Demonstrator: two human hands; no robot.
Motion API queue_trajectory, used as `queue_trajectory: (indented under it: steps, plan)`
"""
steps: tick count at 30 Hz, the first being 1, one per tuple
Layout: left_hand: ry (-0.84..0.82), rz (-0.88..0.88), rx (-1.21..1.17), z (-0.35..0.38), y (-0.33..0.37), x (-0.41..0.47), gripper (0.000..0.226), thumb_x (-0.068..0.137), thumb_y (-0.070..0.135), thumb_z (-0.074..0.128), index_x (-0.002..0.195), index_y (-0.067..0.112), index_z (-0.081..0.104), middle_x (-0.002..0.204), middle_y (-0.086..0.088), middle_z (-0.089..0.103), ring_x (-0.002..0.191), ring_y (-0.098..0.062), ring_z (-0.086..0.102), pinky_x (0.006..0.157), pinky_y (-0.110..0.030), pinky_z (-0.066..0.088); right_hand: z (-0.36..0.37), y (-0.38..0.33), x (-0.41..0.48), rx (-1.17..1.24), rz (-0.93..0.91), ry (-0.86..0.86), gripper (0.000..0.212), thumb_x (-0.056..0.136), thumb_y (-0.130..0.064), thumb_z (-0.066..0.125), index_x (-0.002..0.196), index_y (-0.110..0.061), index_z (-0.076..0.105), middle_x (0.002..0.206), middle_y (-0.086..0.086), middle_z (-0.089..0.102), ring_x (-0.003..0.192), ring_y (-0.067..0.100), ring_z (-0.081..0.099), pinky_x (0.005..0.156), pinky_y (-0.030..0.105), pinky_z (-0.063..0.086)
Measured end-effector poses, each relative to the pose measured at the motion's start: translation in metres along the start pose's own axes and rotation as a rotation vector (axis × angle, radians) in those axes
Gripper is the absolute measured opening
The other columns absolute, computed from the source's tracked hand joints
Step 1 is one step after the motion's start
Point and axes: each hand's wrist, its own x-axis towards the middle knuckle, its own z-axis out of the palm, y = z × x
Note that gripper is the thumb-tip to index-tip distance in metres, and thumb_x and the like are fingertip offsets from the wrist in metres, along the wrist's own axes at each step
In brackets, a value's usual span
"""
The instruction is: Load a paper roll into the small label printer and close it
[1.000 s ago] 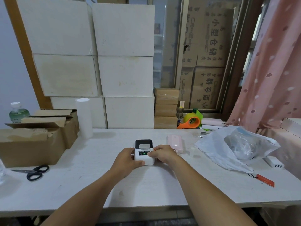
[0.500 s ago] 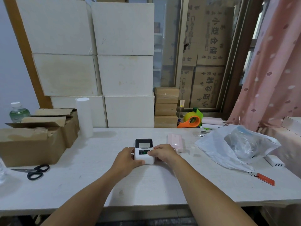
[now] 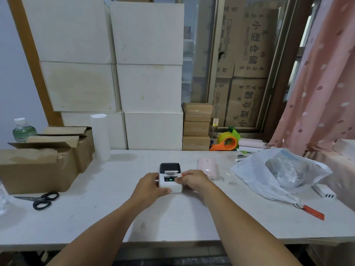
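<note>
We see lots of bare table [image 3: 172, 217] low in the middle of the frame, in front of the small label printer [image 3: 170, 178], so our hands can slide in and out there with nothing in the way. On the right, a pink box [image 3: 208, 167] sits just beside the printer, and farther right a big plastic bag [image 3: 278, 173] and an orange tag [image 3: 314, 212] block the way. On the left, the table is open until the scissors [image 3: 43, 200] and brown boxes [image 3: 38, 167], and a tall white roll [image 3: 100, 137] stands behind.
</note>
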Motion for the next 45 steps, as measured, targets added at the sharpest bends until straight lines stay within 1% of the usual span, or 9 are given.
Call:
queue_trajectory:
  steps: [4,7,11,15,19,25,30,40,45]
  plan:
    - [0.002,-0.002,-0.002,-0.001,0.001,-0.002,0.040,0.073,0.023,0.089,0.099,0.040,0.064,0.096,0.019,0.070,0.086,0.001,0.069,0.073,-0.017,0.053,-0.002,-0.002,0.001,-0.027,-0.005,-0.008,0.029,0.086,-0.023,0.085,0.111,-0.013,0.073,0.085,-0.009,0.064,0.073,0.002,0.056,0.058,0.017,0.040]
    - [0.006,-0.005,-0.004,0.000,0.001,-0.001,0.042,0.073,0.024,0.090,0.104,0.036,0.065,0.098,0.017,0.069,0.086,0.001,0.068,0.071,-0.016,0.051,-0.002,-0.001,0.003,-0.034,-0.007,-0.008,0.034,0.085,-0.024,0.085,0.115,-0.013,0.074,0.095,-0.005,0.067,0.074,0.002,0.055,0.059,0.017,0.040]
    - [0.004,-0.004,-0.004,0.001,0.000,-0.001,0.044,0.073,0.024,0.090,0.111,0.031,0.067,0.098,0.018,0.068,0.087,0.002,0.068,0.070,-0.015,0.050,-0.001,0.001,0.005,-0.027,-0.002,-0.013,0.025,0.084,-0.023,0.086,0.104,-0.018,0.074,0.097,-0.003,0.069,0.077,0.004,0.057,0.062,0.018,0.042]
    - [0.003,0.001,-0.006,0.001,-0.002,0.000,0.046,0.073,0.024,0.089,0.114,0.030,0.069,0.103,0.014,0.072,0.088,0.000,0.070,0.074,-0.017,0.053,0.000,0.003,0.007,-0.017,0.004,-0.014,0.018,0.083,-0.019,0.086,0.097,-0.019,0.076,0.100,0.000,0.072,0.082,0.009,0.062,0.071,0.024,0.046]
    - [0.006,0.001,-0.002,0.001,-0.003,0.000,0.048,0.073,0.025,0.090,0.116,0.029,0.068,0.103,0.016,0.069,0.090,-0.001,0.069,0.074,-0.017,0.052,0.002,0.002,0.010,-0.017,0.025,-0.011,0.030,0.081,-0.014,0.085,0.111,-0.014,0.081,0.110,0.004,0.076,0.098,0.019,0.069,0.089,0.028,0.053]
    - [0.013,0.004,-0.002,0.001,0.000,-0.002,0.044,0.074,0.024,0.089,0.109,0.034,0.064,0.099,0.020,0.065,0.088,0.002,0.066,0.071,-0.014,0.049,0.003,0.006,0.014,0.014,0.040,-0.004,0.033,0.079,-0.014,0.086,0.112,-0.014,0.082,0.112,0.005,0.078,0.105,0.022,0.071,0.095,0.030,0.054]
    - [0.015,0.022,0.006,0.000,-0.001,-0.001,0.042,0.073,0.024,0.089,0.104,0.037,0.063,0.100,0.018,0.066,0.091,-0.002,0.068,0.080,-0.024,0.056,0.006,0.008,0.017,0.009,0.048,-0.003,0.031,0.075,-0.019,0.088,0.106,-0.016,0.084,0.106,0.003,0.079,0.104,0.022,0.072,0.101,0.035,0.056]
    - [-0.046,-0.002,0.116,-0.003,0.001,0.005,0.051,0.073,0.021,0.089,0.117,0.028,0.064,0.110,0.011,0.067,0.090,0.005,0.062,0.071,-0.014,0.047,0.001,0.000,0.015,-0.054,0.084,-0.026,0.033,0.072,-0.019,0.087,0.105,-0.019,0.084,0.106,0.001,0.079,0.103,0.018,0.071,0.102,0.035,0.054]
    - [-0.123,-0.005,0.339,-0.012,-0.002,0.012,0.065,0.073,0.037,0.087,0.128,0.024,0.055,0.117,0.010,0.059,0.103,-0.011,0.058,0.083,-0.025,0.047,-0.003,-0.009,0.019,-0.167,0.114,-0.059,0.036,0.066,-0.018,0.085,0.100,-0.006,0.080,0.106,0.012,0.077,0.092,0.022,0.071,0.091,0.035,0.060]
